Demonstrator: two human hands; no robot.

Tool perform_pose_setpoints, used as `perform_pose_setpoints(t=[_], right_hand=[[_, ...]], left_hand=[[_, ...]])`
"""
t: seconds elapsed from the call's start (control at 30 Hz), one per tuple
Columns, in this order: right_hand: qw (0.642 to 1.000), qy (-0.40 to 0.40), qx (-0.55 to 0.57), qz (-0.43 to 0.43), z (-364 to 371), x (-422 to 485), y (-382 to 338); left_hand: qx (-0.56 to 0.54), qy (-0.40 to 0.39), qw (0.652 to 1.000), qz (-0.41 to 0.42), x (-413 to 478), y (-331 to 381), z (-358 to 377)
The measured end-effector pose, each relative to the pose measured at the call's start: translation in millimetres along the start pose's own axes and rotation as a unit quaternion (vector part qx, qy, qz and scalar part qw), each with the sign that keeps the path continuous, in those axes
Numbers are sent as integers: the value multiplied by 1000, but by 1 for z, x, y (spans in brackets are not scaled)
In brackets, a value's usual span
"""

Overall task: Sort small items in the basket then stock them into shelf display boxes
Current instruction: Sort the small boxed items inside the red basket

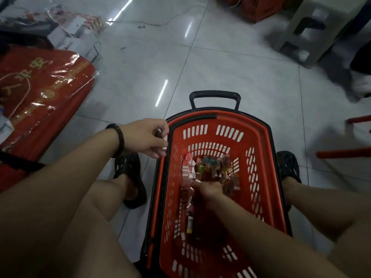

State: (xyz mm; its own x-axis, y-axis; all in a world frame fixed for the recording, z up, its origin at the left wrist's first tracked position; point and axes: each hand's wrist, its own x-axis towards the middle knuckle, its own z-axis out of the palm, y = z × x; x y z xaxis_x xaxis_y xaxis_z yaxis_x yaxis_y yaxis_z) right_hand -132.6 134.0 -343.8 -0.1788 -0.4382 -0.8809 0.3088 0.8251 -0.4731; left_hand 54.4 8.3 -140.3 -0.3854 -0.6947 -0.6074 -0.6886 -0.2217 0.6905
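A red plastic basket (259,149) with a black handle stands on the floor between my feet. Several small packaged items (208,167) lie heaped at its far end, and a few more (189,223) are strewn along the bottom. My right hand (208,189) is down inside the basket, fingers among the heap; whether it grips anything is hidden. My left hand (148,139) hovers at the basket's left rim, fingers curled around a few small white-and-red packets.
A red wrapped bundle (42,101) and clear-wrapped boxes (78,29) lie on the tiled floor to the left. A pale plastic stool (313,31) and red crates (259,7) stand at the back right. Another person's shoe (361,83) shows at the right edge.
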Motion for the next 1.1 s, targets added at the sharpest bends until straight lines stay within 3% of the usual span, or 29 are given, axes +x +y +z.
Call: perform_pose_setpoints(t=[0.23, 0.43, 0.7, 0.77, 0.83, 0.93, 1.03, 1.1], right_hand=[[996, 87, 6, -16, 34, 61, 64], [983, 138, -111, -52, 46, 53, 60], [974, 23, -209, -86, 11, 85, 66], [973, 36, -206, -97, 4, 49, 38], [986, 50, -118, -109, 1, 14, 11], [984, -62, 29, -166, 3, -33, -27], [954, -159, 25, -253, 12, -75, -49], [936, -148, -17, -319, 16, -83, -51]], left_hand=[[2, -107, 994, 15, 23, -7, 10], [86, -93, 992, 17, 27, -2, 7], [150, -84, 985, 8, 23, 3, 20], [146, -86, 986, 3, 19, 3, 25], [135, -85, 987, -9, 18, 0, 29], [116, -75, 990, -18, 17, -3, 34], [109, -72, 991, -19, 15, -2, 39], [123, -72, 989, -27, 15, 0, 41]])
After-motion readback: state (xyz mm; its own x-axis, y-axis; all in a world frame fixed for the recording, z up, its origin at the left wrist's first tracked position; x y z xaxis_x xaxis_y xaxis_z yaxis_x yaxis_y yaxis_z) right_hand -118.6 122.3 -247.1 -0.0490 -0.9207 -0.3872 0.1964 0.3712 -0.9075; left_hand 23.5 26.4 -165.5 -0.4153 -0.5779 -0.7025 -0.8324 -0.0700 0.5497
